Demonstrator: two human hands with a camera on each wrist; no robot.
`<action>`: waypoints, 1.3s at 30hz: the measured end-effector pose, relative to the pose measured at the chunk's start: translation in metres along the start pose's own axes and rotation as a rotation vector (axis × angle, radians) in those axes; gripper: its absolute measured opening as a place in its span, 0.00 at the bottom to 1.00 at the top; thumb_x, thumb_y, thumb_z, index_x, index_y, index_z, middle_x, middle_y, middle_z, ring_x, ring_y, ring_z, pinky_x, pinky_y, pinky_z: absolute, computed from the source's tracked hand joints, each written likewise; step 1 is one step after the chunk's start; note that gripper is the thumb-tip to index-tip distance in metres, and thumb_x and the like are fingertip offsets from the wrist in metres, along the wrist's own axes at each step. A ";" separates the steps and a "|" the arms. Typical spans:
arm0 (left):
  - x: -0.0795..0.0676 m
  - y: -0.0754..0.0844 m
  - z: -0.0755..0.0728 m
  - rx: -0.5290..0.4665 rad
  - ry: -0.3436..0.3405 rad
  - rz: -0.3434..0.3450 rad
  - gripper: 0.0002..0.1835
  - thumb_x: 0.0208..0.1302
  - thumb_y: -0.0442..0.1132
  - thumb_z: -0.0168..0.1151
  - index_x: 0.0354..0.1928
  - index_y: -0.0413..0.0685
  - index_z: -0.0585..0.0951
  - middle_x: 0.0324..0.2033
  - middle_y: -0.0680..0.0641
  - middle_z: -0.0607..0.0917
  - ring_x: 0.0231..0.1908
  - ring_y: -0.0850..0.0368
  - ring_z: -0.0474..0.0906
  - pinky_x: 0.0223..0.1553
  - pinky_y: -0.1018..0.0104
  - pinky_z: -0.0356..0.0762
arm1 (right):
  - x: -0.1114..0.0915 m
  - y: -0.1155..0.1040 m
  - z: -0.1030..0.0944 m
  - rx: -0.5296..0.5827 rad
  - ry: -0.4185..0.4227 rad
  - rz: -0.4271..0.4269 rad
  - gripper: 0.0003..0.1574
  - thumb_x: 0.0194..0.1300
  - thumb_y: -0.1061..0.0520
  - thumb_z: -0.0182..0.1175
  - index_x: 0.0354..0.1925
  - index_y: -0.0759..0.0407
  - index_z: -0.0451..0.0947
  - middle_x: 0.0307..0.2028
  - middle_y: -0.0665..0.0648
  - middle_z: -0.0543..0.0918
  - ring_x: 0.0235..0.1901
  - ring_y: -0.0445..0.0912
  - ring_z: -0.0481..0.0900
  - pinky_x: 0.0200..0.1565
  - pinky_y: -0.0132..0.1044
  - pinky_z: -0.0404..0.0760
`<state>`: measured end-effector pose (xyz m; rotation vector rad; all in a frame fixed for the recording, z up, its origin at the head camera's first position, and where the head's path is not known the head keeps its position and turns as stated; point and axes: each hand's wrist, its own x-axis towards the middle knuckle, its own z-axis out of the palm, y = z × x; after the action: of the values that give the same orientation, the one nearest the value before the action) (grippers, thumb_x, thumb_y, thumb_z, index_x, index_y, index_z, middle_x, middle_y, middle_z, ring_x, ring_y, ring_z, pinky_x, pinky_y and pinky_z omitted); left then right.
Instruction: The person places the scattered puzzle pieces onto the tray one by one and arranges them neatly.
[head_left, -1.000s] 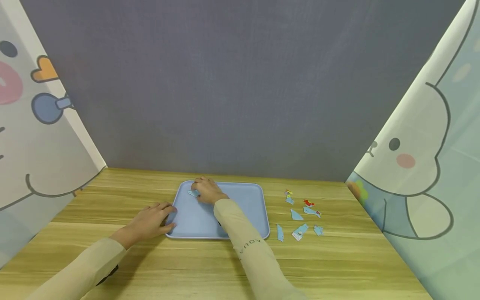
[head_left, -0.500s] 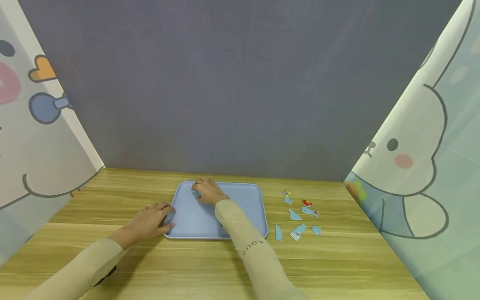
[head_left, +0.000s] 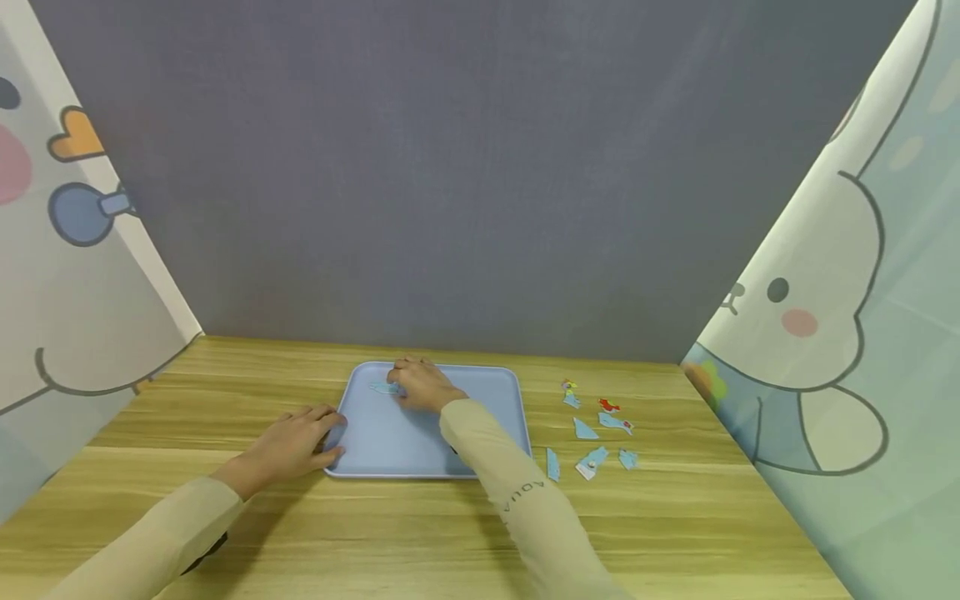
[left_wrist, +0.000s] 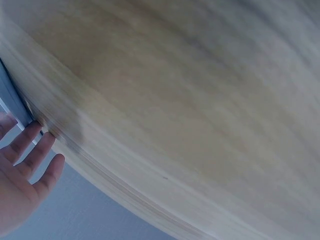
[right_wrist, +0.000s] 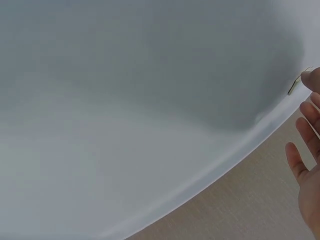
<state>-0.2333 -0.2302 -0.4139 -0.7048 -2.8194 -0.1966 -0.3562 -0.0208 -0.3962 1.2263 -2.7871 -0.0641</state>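
The blue puzzle piece (head_left: 385, 387) is lying flat inside the blue tray (head_left: 495, 417), in the tray's far left corner, and its long axis is running roughly left to right, parallel to the far edge of the surface (head_left: 675, 533). The right hand (head_left: 422, 385) is reaching across the tray from its near right side and is sitting directly to the right of the piece, fingertips touching or pressing its right end; whether the fingers are pinching it or only resting on top cannot be told from the head view, and the right wrist view is showing only relaxed, spread fingers (right_wrist: 306, 125) over the tray's pale bottom. So the piece is lying just left of that hand, towards the tray's left rim.

The left hand (head_left: 296, 440) is resting on the surface at the tray's near left corner, fingers straight and lightly spread, their tips touching the rim; it is holding nothing. The left wrist view is showing those fingers (left_wrist: 31, 155) against the tray's edge. This hand is lying nearer the front edge than the piece does, so the right hand is clearly the closer one.

The loose puzzle pieces (head_left: 596, 429) are lying scattered on the surface to the right of the tray, well apart from both hands.
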 end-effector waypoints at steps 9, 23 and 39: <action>-0.001 -0.001 0.002 0.004 0.036 0.014 0.24 0.54 0.50 0.64 0.48 0.41 0.77 0.47 0.39 0.78 0.46 0.38 0.76 0.40 0.38 0.74 | -0.017 0.008 -0.004 0.002 0.009 -0.043 0.20 0.58 0.52 0.61 0.50 0.49 0.77 0.51 0.47 0.76 0.59 0.44 0.67 0.61 0.47 0.67; -0.001 -0.001 0.003 0.004 0.014 -0.007 0.25 0.55 0.50 0.63 0.50 0.42 0.77 0.50 0.37 0.77 0.49 0.36 0.74 0.43 0.36 0.72 | -0.050 0.019 -0.011 0.018 -0.020 -0.062 0.19 0.59 0.51 0.60 0.50 0.49 0.76 0.51 0.47 0.76 0.63 0.50 0.64 0.63 0.52 0.64; -0.001 -0.003 0.004 0.005 0.024 0.007 0.25 0.54 0.51 0.64 0.49 0.41 0.77 0.48 0.38 0.78 0.48 0.38 0.75 0.41 0.37 0.74 | -0.092 0.037 -0.008 0.002 0.007 -0.091 0.19 0.56 0.50 0.62 0.47 0.50 0.78 0.47 0.47 0.78 0.52 0.43 0.71 0.57 0.48 0.71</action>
<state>-0.2350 -0.2326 -0.4179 -0.7058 -2.7934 -0.1955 -0.3210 0.0717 -0.3924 1.3510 -2.7250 -0.0629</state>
